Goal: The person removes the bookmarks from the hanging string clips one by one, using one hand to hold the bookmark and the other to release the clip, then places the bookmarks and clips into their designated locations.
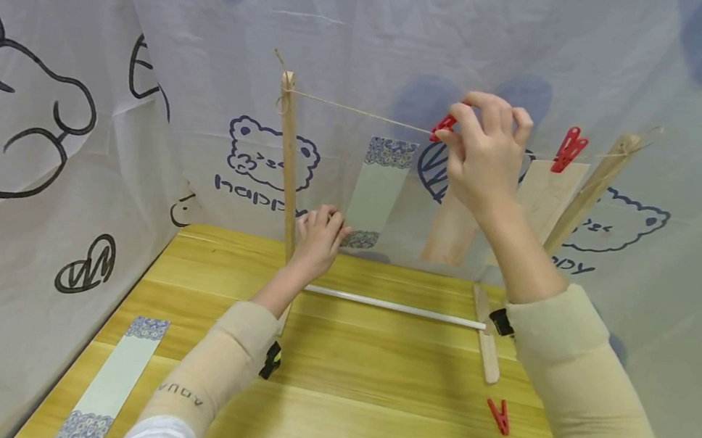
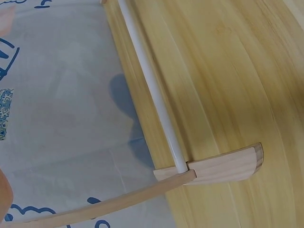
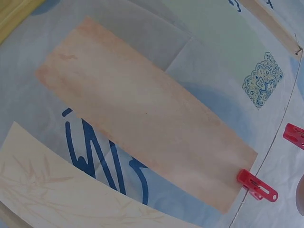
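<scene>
My right hand (image 1: 490, 148) pinches a red clothespin (image 1: 444, 127) up at the string (image 1: 364, 112). My left hand (image 1: 320, 236) is lower, its fingertips pinching the lower left edge of a pale green paper strip (image 1: 381, 190) with blue patterned ends. That strip stands upright, its patterned top just below the string. In the right wrist view, a pinkish strip (image 3: 147, 114) hangs from another red clothespin (image 3: 256, 184); my right hand hides that clothespin in the head view. Farther right, a cream strip (image 1: 540, 198) hangs from red clothespins (image 1: 570, 151).
Two wooden posts (image 1: 290, 168) carry the string, with a white rod (image 1: 393, 304) between their feet. Black clips (image 1: 271, 360) sit by the feet. On the table (image 1: 326, 420) lie another blue-patterned strip (image 1: 120, 373) at left and a red clothespin (image 1: 500, 416) at right.
</scene>
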Tool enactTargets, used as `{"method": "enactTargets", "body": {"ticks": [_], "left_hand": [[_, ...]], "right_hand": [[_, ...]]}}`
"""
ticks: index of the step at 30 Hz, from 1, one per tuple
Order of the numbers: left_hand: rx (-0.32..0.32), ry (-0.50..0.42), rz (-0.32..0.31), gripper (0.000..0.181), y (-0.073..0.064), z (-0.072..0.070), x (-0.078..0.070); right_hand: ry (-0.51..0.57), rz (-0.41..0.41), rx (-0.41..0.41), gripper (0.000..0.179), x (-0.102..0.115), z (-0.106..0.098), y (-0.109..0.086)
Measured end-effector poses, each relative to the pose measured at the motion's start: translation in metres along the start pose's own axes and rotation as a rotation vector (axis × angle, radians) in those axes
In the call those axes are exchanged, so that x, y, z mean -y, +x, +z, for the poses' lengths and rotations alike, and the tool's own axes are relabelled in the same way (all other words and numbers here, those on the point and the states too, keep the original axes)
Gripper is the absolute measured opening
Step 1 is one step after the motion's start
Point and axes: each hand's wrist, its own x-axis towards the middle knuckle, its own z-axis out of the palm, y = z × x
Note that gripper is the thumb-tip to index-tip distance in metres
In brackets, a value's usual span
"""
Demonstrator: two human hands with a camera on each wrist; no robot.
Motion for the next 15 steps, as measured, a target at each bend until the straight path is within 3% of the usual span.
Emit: {"method": "enactTargets", "body": {"ticks": [7,15], "left_hand": [[0.009,0.036,-0.008,0.019,-0.004,-0.002,0.002],[-0.006,0.046,-0.001,0.018,-0.008,-0.003,0.005]], "right_hand": [[-0.002,-0.001,0.015,0.023,-0.003,-0.002,-0.009],[0.012,-0.013,-0.035,0.021,-0.004,-0.003,-0.017]]}}
